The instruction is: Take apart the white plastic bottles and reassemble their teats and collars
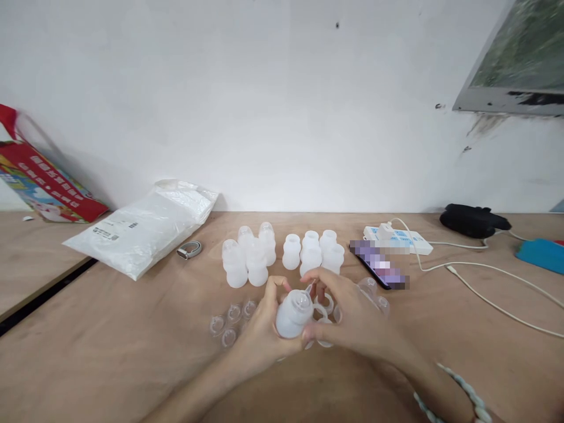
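My left hand [267, 320] is wrapped round a white baby bottle [291, 320] with a clear nipple [303, 299] on its top. My right hand [341, 305] closes on the bottle's other side, thumb low against it and fingertips at the nipple. On the table beyond stand several capped bottles [235, 271] to the left and several open bottles [291, 252] to the right. Loose clear nipples [217, 325] lie left of my hands. White collar rings [325, 304] and clear caps [369, 286] are partly hidden behind my right hand.
A white plastic parcel bag [150, 226] and a watch [189, 250] lie at the left, near a red printed bag [53, 182]. Toward the right are a phone [379, 264], a power strip [414, 242] with cables, a black case [471, 220] and a blue item [540, 254].
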Demonstrator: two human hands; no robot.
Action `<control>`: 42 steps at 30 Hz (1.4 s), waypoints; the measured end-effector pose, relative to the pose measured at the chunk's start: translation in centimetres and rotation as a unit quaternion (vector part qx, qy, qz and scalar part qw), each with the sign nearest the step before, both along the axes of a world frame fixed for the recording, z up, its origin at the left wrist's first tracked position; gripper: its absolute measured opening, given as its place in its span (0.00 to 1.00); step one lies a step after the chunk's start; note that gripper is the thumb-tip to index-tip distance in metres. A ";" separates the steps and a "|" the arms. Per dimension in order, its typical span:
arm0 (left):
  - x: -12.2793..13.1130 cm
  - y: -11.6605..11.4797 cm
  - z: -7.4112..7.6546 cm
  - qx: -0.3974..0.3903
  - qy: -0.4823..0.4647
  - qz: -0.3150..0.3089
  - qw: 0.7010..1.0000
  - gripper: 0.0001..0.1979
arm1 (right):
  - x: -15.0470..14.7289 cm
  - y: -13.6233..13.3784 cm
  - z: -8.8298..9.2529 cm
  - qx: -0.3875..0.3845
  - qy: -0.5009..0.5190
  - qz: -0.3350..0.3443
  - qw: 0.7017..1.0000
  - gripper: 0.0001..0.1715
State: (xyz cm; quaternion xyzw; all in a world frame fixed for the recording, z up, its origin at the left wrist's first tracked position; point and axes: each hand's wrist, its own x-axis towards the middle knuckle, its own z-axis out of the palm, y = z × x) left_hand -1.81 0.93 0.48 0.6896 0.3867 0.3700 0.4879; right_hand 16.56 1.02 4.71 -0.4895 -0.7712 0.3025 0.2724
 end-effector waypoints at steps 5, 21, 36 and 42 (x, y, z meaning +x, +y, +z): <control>0.2 -0.4 0.2 0.015 0.078 -0.010 0.997 0.25 | -0.5 -0.6 0.4 0.037 -0.036 0.022 0.998 0.14; -0.6 -0.4 1.0 -0.289 -0.059 -0.221 0.929 0.32 | 3.3 0.8 1.8 0.021 0.147 0.265 0.953 0.14; 2.4 7.0 -3.1 0.102 0.023 0.129 0.986 0.11 | 4.8 2.3 1.3 0.043 0.122 0.088 0.988 0.21; 4.2 8.0 -4.4 0.128 0.036 0.192 0.972 0.14 | 4.8 2.2 1.2 0.041 0.110 0.084 0.989 0.21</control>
